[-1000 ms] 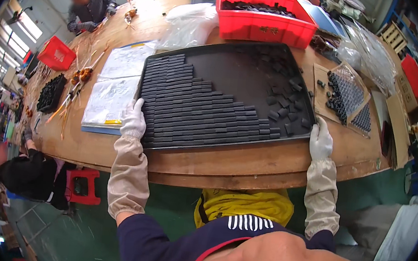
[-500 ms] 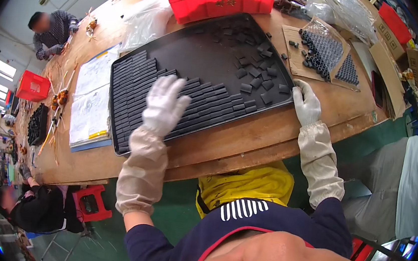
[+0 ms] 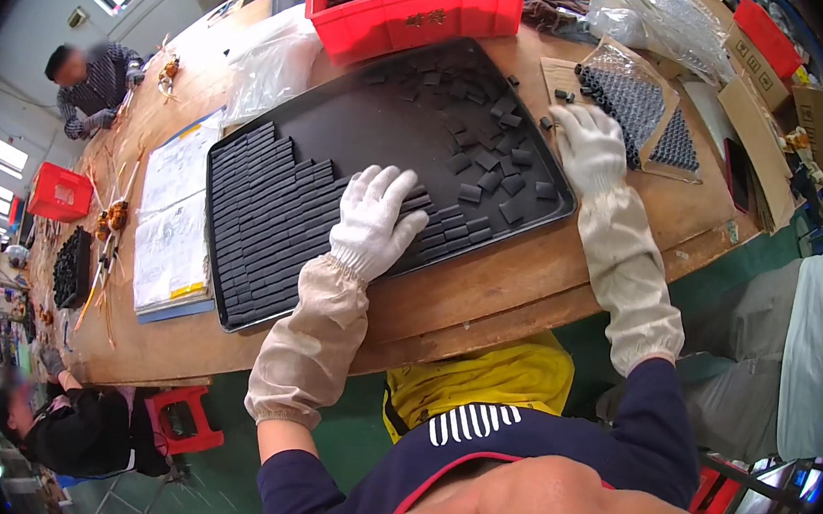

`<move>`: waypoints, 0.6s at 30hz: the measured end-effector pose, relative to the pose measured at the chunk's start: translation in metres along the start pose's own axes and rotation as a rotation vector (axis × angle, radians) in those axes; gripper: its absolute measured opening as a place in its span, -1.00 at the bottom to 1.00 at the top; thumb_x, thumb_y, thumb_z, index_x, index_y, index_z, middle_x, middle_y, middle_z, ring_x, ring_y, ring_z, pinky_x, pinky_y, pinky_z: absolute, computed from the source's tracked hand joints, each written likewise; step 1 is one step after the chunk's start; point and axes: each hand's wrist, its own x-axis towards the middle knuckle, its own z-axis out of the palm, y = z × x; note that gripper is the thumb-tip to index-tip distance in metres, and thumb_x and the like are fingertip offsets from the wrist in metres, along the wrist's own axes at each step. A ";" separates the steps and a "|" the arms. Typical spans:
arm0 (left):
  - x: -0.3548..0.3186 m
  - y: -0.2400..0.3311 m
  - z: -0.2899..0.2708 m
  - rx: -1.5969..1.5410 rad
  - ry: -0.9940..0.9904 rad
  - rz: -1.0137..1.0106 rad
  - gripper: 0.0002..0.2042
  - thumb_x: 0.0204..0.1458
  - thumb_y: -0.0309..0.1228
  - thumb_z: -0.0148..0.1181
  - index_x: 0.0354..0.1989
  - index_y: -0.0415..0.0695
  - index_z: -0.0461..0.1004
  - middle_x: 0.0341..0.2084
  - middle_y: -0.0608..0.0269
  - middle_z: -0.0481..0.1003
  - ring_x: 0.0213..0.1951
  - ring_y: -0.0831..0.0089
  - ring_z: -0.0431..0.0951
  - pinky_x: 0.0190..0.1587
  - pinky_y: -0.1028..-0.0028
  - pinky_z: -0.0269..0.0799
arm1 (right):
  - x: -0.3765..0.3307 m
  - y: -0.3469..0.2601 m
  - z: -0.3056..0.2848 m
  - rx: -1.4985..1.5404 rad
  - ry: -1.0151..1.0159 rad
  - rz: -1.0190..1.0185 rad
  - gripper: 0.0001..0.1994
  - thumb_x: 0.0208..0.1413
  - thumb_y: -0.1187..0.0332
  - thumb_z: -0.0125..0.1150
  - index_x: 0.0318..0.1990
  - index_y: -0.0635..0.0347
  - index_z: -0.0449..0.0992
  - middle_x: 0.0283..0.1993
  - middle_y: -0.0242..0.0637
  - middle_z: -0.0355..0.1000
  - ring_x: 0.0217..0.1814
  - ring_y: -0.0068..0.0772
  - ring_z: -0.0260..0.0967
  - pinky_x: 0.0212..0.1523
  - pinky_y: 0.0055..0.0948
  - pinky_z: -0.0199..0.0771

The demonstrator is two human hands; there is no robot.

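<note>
A black tray (image 3: 347, 102) lies on the table, with neat rows of short black tube pieces (image 3: 262, 213) packed over its left and near part. My left hand (image 3: 375, 219), in a white glove, rests palm down on the right part of these rows, fingers spread. Loose black pieces (image 3: 490, 165) lie scattered at the tray's right side. Just outside the tray's right edge, my gloved right hand (image 3: 590, 147) reaches over the cardboard sheet (image 3: 554, 73), fingers stretched out. Next to its fingertips lie a few small black pieces (image 3: 564, 96); whether it touches one is unclear.
A red bin (image 3: 414, 19) of dark pieces stands behind the tray. Bagged black tubes (image 3: 643, 111) lie at the right, papers on a blue clipboard (image 3: 172, 224) at the left. Two people (image 3: 102, 79) work further left, near a red box (image 3: 61, 192) and wired parts (image 3: 116, 217).
My left hand has slid to the right across the rows. My right hand has left the tray's right corner and moved farther away, toward the cardboard. My view has shifted slightly.
</note>
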 end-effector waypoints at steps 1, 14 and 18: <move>0.003 0.001 -0.001 -0.007 0.043 -0.009 -0.47 0.14 -0.21 0.29 0.27 -0.06 0.37 0.21 -0.10 0.38 0.27 -0.19 0.29 0.36 -0.04 0.16 | 0.008 0.003 0.011 -0.025 -0.020 -0.030 -0.57 0.07 0.39 0.27 0.14 -0.20 0.54 0.05 -0.47 0.54 0.20 -0.27 0.40 0.19 -0.14 0.37; 0.086 0.012 0.025 -0.007 0.213 -0.008 -0.85 -0.08 -0.31 0.42 -0.43 -0.09 0.61 -0.38 0.20 0.58 -0.17 0.12 0.58 -0.10 0.17 0.50 | 0.040 -0.051 0.031 1.318 -0.218 0.443 -0.85 0.25 0.47 0.27 -0.06 0.15 0.64 -0.13 -0.28 0.47 -0.11 -0.44 0.48 -0.01 -0.47 0.52; 0.098 0.007 0.052 0.166 0.098 0.032 -0.75 -0.13 -0.16 0.45 -0.46 -0.07 0.63 -0.41 0.20 0.56 -0.22 0.12 0.56 -0.17 0.16 0.50 | 0.039 -0.073 0.036 1.122 -0.260 -0.013 -0.77 0.05 0.65 0.24 -0.17 0.14 0.66 -0.10 -0.21 0.44 0.01 -0.26 0.45 0.01 -0.37 0.50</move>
